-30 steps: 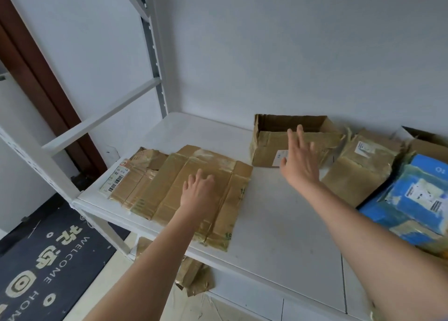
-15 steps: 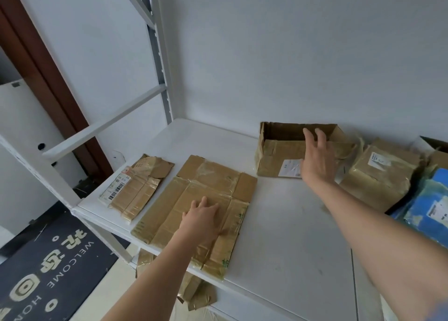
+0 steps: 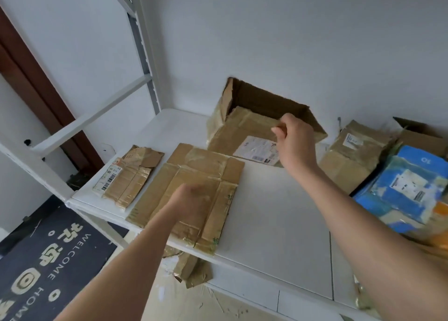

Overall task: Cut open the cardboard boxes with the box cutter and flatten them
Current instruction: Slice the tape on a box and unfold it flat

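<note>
**Q:** On the white shelf (image 3: 278, 211), what sits where, taking the open box as the marker?

**A:** Biggest first: the open cardboard box (image 3: 244, 127) stands at the back against the wall, tipped so its mouth faces up and forward; what shows of its inside is only bare brown wall, the rest hidden. The right hand (image 3: 294, 139) pinches its near top edge between thumb and curled fingers, I judge to drag it forward for cutting; no box cutter shows anywhere.

**Q:** And in front of that box?

**A:** Just in front and to its left lies the large flattened box (image 3: 191, 190), its near end overhanging the shelf edge; the left hand (image 3: 191, 199) is over it, blurred; I cannot tell whether the fingers are curled or slack, nor whether they press down. Further left of the open box lies a smaller flattened box (image 3: 128, 177) with a barcode label.

**Q:** To its right?

**A:** A taped brown parcel (image 3: 351, 158), seemingly uncut; beyond that, blue packages (image 3: 407, 190); contents unseen.
</note>
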Demonstrator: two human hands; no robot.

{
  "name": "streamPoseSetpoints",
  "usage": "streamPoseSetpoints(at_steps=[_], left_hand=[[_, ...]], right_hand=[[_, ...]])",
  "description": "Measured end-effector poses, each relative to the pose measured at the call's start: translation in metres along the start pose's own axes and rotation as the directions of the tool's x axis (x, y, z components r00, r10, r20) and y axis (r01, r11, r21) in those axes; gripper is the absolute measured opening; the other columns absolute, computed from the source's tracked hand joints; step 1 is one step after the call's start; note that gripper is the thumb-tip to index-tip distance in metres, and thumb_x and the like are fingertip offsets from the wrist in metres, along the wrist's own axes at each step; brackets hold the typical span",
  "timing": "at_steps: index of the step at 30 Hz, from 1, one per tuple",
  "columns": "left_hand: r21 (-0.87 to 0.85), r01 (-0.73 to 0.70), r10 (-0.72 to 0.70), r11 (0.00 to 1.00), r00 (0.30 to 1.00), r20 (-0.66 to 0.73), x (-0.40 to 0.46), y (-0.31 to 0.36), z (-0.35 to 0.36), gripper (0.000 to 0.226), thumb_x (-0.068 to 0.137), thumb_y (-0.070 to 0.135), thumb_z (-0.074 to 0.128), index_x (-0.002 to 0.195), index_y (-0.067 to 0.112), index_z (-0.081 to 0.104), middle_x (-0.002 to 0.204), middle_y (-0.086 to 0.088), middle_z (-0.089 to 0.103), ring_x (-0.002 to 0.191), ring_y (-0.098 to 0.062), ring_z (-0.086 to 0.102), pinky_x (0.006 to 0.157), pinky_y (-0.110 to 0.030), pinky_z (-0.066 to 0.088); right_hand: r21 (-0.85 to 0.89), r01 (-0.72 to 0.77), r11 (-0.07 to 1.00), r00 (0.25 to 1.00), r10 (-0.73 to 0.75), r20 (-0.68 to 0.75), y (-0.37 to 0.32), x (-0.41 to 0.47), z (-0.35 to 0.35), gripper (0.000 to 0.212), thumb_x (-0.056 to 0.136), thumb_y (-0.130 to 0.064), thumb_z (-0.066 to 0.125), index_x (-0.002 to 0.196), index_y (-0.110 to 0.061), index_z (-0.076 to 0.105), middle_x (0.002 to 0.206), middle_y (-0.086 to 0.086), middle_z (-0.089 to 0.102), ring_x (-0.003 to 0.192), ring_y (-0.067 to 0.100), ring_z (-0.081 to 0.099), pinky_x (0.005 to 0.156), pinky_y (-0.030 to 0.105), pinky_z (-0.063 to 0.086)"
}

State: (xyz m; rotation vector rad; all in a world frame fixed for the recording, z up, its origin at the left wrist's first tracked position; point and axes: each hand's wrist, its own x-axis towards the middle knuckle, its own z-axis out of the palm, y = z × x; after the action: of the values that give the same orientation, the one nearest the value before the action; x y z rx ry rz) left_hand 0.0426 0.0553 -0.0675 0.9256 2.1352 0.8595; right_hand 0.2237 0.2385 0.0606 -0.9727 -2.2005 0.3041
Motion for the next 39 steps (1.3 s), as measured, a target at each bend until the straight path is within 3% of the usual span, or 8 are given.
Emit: streamPoseSetpoints(at_steps=[3,6,10,14,20,27,31,39], left_hand=[[-0.36,0.011,-0.038,0.933,0.997,-0.068,-0.023,0.03,-0.018,0.048,0.094,0.04,0.062,0.138,0.021,0.055,0.132,0.0,0.061,0.105,-0.01,0.061,0.076,-0.017,0.049],[-0.619,0.073,-0.058,0.782,0.997,0.045,-0.062,0.056,-0.03,0.067,0.081,0.062,0.055,0.137,0.026,0.053,0.123,0.003,0.066,0.111,-0.018,0.064,0.091,-0.04,0.054],[-0.688,0.128,0.081,0.715,0.961,0.263,-0.106,0.069,-0.029,0.045,0.085,0.052,0.057,0.123,0.027,0.058,0.112,-0.003,0.073,0.103,-0.025,0.07,0.089,-0.043,0.057],[-0.56,0.18,-0.018,0.809,0.959,0.283,-0.125,0.086,0.004,0.042,0.071,0.05,0.073,0.105,0.033,0.056,0.095,0.01,0.075,0.088,-0.01,0.073,0.07,-0.024,0.058],[-0.285,0.141,-0.073,0.948,0.969,0.237,-0.127,0.097,0.05,0.068,0.085,0.045,0.071,0.143,0.025,0.041,0.099,0.001,0.07,0.076,-0.008,0.072,0.062,-0.027,0.059],[-0.125,0.154,-0.115,0.98,0.955,0.275,-0.138,0.126,0.099,0.077,0.091,0.042,0.064,0.152,0.036,0.017,0.118,-0.005,0.063,0.089,-0.022,0.069,0.063,-0.035,0.061],[-0.181,0.222,-0.163,0.958,0.942,0.294,-0.148,0.137,0.121,0.077,0.093,0.034,0.064,0.151,0.041,0.014,0.113,-0.002,0.06,0.084,-0.023,0.069,0.052,-0.031,0.058],[-0.324,0.301,-0.237,0.897,0.946,0.222,-0.158,0.133,0.161,0.074,0.092,0.022,0.067,0.148,0.041,0.024,0.112,-0.003,0.061,0.087,-0.027,0.071,0.06,-0.042,0.062]], right_hand=[[0.385,-0.228,0.894,0.971,0.177,0.162,-0.014,-0.026,-0.026,0.02,0.096,-0.011,0.062,0.079,-0.011,0.051,0.075,0.003,0.062,0.059,0.007,0.062,0.056,0.012,0.047],[0.7,-0.593,0.397,0.8,0.386,0.459,-0.014,-0.064,-0.041,0.016,0.096,-0.007,0.061,0.08,-0.009,0.058,0.073,0.002,0.062,0.052,0.005,0.061,0.054,0.015,0.051],[0.57,-0.822,-0.02,0.486,0.497,0.719,0.001,-0.118,-0.045,0.018,0.098,-0.013,0.059,0.082,-0.009,0.064,0.067,0.001,0.06,0.049,0.008,0.051,0.047,0.016,0.047],[0.435,-0.9,0.008,0.35,0.607,0.713,0.014,-0.158,-0.039,0.018,0.101,-0.012,0.054,0.107,0.001,0.065,0.073,0.004,0.063,0.056,0.011,0.054,0.053,0.019,0.053],[0.425,-0.905,0.017,0.369,0.53,0.764,0.022,-0.174,-0.054,0.014,0.101,-0.016,0.054,0.108,-0.013,0.066,0.093,0.004,0.075,0.081,0.02,0.073,0.068,0.026,0.058],[-0.039,-0.543,0.839,0.779,0.52,0.351,0.078,-0.182,-0.132,0.023,0.096,-0.015,0.058,0.114,-0.022,0.07,0.102,-0.012,0.066,0.089,0.003,0.061,0.069,0.014,0.042],[-0.63,-0.372,0.681,0.667,0.669,0.329,0.112,-0.196,-0.167,0.019,0.095,-0.013,0.055,0.112,-0.02,0.061,0.114,0.001,0.061,0.099,0.019,0.062,0.065,0.028,0.042],[-0.699,-0.018,0.715,0.822,0.409,0.396,0.133,-0.191,-0.191,0.019,0.094,-0.023,0.06,0.113,-0.019,0.059,0.105,-0.002,0.064,0.084,0.015,0.066,0.057,0.026,0.044]])
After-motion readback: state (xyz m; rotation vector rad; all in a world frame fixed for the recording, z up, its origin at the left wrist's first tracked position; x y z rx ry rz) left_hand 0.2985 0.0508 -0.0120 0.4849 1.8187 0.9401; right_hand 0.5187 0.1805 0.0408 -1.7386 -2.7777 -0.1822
